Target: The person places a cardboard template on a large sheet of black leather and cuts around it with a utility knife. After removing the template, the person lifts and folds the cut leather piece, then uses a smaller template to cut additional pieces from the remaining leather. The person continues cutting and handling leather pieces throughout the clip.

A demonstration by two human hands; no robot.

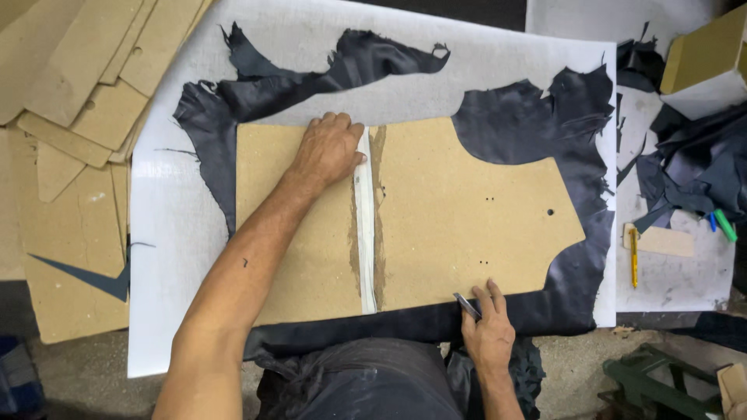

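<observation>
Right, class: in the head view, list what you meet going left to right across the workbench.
Stack of tan cardboard patterns → left hand → white tape strip → right hand gripping a small blade → yellow pen → green marker.

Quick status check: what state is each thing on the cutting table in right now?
Cardboard pattern: flat on the leather, taped down its middle.
Black leather: spread flat, edges ragged.
Left hand: pressing the pattern's top edge.
Right hand: holding a small blade at the lower edge.
Yellow pen: lying untouched.
</observation>
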